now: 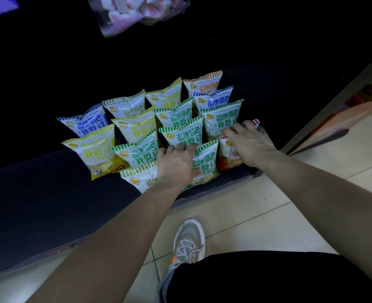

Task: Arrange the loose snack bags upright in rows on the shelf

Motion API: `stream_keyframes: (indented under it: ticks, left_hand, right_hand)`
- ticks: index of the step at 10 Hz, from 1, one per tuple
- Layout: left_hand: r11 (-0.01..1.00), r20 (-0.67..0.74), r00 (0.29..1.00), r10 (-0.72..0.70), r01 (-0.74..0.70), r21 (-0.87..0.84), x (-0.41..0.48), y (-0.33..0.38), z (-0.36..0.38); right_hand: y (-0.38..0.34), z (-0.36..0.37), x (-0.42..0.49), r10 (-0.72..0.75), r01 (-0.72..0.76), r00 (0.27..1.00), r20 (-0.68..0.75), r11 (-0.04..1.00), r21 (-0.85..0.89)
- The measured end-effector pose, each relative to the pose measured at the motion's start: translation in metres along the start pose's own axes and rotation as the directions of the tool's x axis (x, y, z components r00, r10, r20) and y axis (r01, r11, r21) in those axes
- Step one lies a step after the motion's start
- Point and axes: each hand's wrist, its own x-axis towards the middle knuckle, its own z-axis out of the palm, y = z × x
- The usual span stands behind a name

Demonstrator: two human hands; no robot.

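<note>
Several snack bags stand upright in rows on the dark bottom shelf (49, 193), with blue, yellow, green and orange striped tops. My left hand (176, 162) reaches over the front row. Its fingers curl over the top edge of a green-striped bag (206, 165), and its palm covers part of a yellow-striped bag (137, 179) at the shelf's front edge. My right hand (248, 145) is at the right end of the rows and grips a red-striped bag (255, 123), whose top sticks out past the fingers. Another red bag (227, 156) stands just below that hand.
The shelf's left half (27, 215) is dark. A bag of pink and white marshmallows (137, 14) hangs above. An upright side panel (334, 95) bounds the shelf on the right. My shoe (189, 243) stands on the pale tiled floor close to the shelf front.
</note>
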Motion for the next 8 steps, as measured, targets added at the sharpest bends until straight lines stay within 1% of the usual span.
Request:
stream_keyframes:
  ticks: [1, 3, 4, 5, 6, 7, 8]
  left_hand:
    - [1.0, -0.009, 1.0, 0.002, -0.002, 0.0, 0.0, 0.001, 0.0]
    - [0.999, 0.033, 0.999, -0.002, 0.001, 0.038, 0.004, 0.005, 0.0]
    - [0.999, 0.047, 0.999, 0.005, -0.007, 0.044, 0.004, 0.005, -0.002]
    - [0.999, 0.064, 0.998, 0.021, -0.022, 0.026, 0.004, 0.004, -0.005]
    - [1.0, 0.094, 0.995, 0.015, -0.015, -0.005, 0.001, 0.003, -0.014]
    - [0.999, 0.082, 0.997, -0.009, 0.012, -0.041, -0.004, 0.001, -0.026]
    - [0.996, 0.08, 0.995, -0.052, 0.057, -0.062, -0.009, -0.006, -0.039]
  right_hand:
    - [-0.002, 0.002, 0.0, 0.0, -0.001, 1.0, 0.006, 1.0, 0.023]
    - [-0.002, 0.003, 0.001, 0.023, -0.027, 0.999, 0.034, 0.994, 0.103]
    - [-0.005, 0.0, -0.002, 0.037, -0.038, 0.999, 0.012, 0.995, 0.092]
    - [-0.007, -0.006, -0.002, 0.018, -0.016, 0.999, -0.032, 0.997, 0.08]
    - [-0.013, -0.014, -0.005, 0.007, -0.003, 0.999, -0.041, 0.996, 0.09]
    - [-0.017, -0.022, -0.011, -0.007, 0.018, 0.996, -0.088, 0.991, 0.13]
    - [-0.02, -0.036, -0.018, 0.024, -0.012, 0.996, -0.085, 0.989, 0.147]
